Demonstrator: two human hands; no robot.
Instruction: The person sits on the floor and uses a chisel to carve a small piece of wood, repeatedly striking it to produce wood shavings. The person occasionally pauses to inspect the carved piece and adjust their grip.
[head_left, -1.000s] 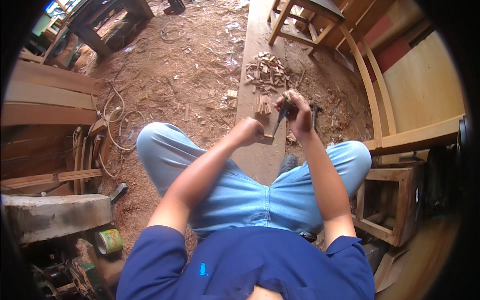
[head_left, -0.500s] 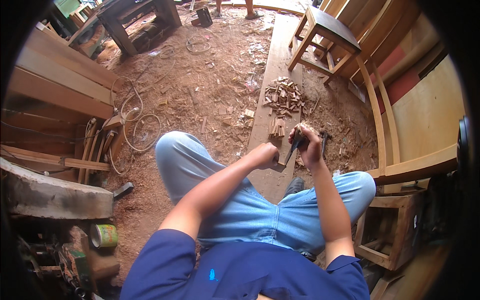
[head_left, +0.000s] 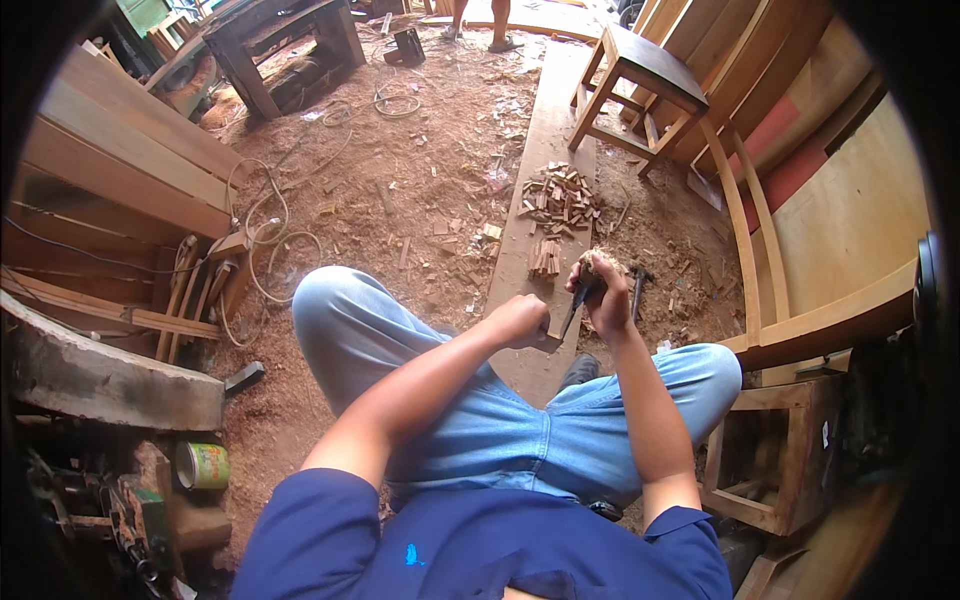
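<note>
My right hand point(head_left: 612, 302) grips a chisel point(head_left: 573, 318) with a dark blade and a pale, frayed top. The blade slants down towards my left hand point(head_left: 518, 322). My left hand is closed on a small piece of wood point(head_left: 550, 344), whose end pokes out beneath the fingers. Blade tip and wood meet or nearly meet; I cannot tell which. Beyond my hands, a small bundle of wooden pieces point(head_left: 545, 258) and a loose pile of wooden pieces point(head_left: 562, 198) lie on a long board point(head_left: 562, 95). A dark hammer-like tool point(head_left: 638, 284) lies by my right hand.
Shavings and offcuts cover the floor point(head_left: 400, 180). A stool point(head_left: 650, 75) and chair frames point(head_left: 765, 240) stand on the right. Stacked planks point(head_left: 130, 160) and a coiled cable point(head_left: 285, 235) are at left, above a can point(head_left: 203, 466). Another person's feet point(head_left: 505, 45) show at the far end.
The view has shifted slightly. Both hands keep their grips, the chisel still angled onto the wood, with its blade tilted a little more steeply.
</note>
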